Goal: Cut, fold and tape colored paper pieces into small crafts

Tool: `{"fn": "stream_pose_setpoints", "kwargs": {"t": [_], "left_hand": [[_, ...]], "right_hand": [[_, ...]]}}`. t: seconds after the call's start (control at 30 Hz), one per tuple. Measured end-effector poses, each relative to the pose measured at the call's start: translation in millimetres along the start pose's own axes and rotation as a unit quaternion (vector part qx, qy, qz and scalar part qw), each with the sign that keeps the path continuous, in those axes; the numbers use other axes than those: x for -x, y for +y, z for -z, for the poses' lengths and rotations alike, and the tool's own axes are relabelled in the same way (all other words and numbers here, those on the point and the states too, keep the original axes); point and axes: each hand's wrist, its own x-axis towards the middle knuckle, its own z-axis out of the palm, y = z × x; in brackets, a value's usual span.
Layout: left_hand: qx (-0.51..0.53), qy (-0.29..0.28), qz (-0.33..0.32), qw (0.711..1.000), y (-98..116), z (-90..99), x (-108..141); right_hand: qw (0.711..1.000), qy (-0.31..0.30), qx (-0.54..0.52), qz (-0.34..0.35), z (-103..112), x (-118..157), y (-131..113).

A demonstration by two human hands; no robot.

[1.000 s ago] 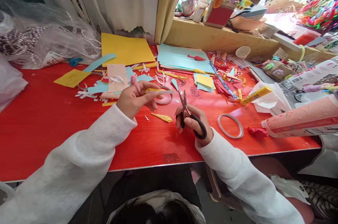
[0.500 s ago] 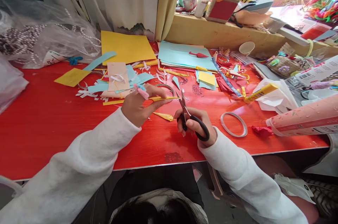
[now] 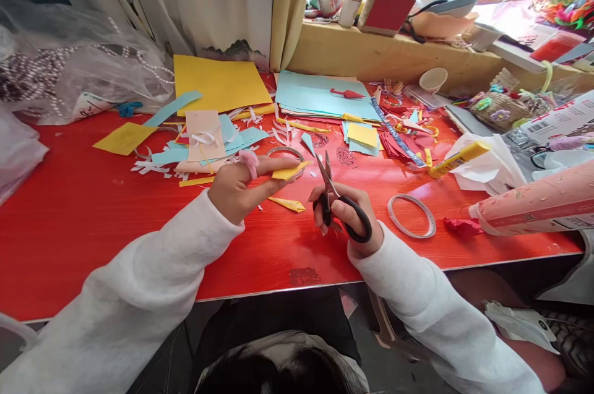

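1. At the middle of the desk [image 3: 116, 245], above its near part: one small yellow paper piece [image 3: 288, 172], pinched between thumb and fingers of the left hand [image 3: 234, 190], tip pointing right.

2. Just to its right: one pair of black-handled scissors [image 3: 330, 186], grasped by the right hand [image 3: 347, 213] with a thumb and fingers at the loops; blades slightly parted, pointing to the far side.

3. Change from the preceding picture: the piece has turned to show more of its face, and its tip has come away from the blades. By inference, no cut is being made at this instant.

4. Below the hands: one folded yellow cone [image 3: 288, 204], lying on the desk.

5. Tape rolls, two clearly visible: one [image 3: 286, 151] beyond the left hand, partly hidden; one [image 3: 431, 221] to the right of the right hand.

6. Far side: one large yellow sheet [image 3: 218, 85] at left; one stack of paper [image 3: 306, 94], light blue on top, at right, bearing one red pointed shape [image 3: 350, 94].

7. Right side: one yellow stick [image 3: 459, 159], one paper cup [image 3: 433, 80] farther off, and one pink cylinder [image 3: 533, 202] nearer. Loose scraps are too many and overlapped to count.
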Motion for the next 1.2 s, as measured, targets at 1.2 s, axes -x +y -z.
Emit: {"fn": "stream_pose_setpoints", "kwargs": {"t": [1.2], "left_hand": [[0.044,-0.039,0.104,0.993,-3.9,-24.2,4.0]], "right_hand": [[0.999,0.005,0.04,-0.023,-13.6,-0.9,2.3]]}}
